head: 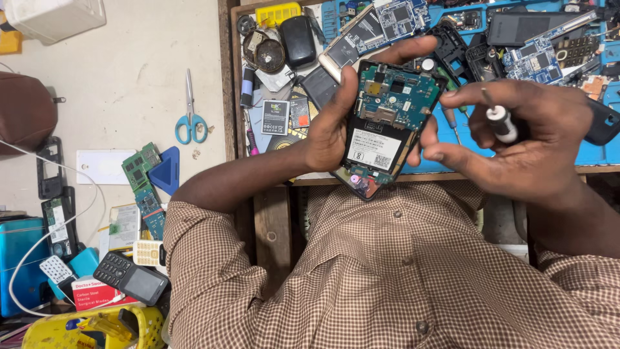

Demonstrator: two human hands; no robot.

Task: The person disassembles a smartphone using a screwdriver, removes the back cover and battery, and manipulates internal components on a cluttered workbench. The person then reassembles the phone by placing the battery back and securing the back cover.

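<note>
The left hand (332, 126) grips an opened phone (382, 126) above the tray's (413, 173) near edge. Just right, the right hand (523, 139) closes around a screwdriver (498, 118), thumb touching the phone.

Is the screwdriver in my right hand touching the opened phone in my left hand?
Apart. The head view shows the screwdriver in the right hand, clear of the opened phone gripped by the left hand.
</note>
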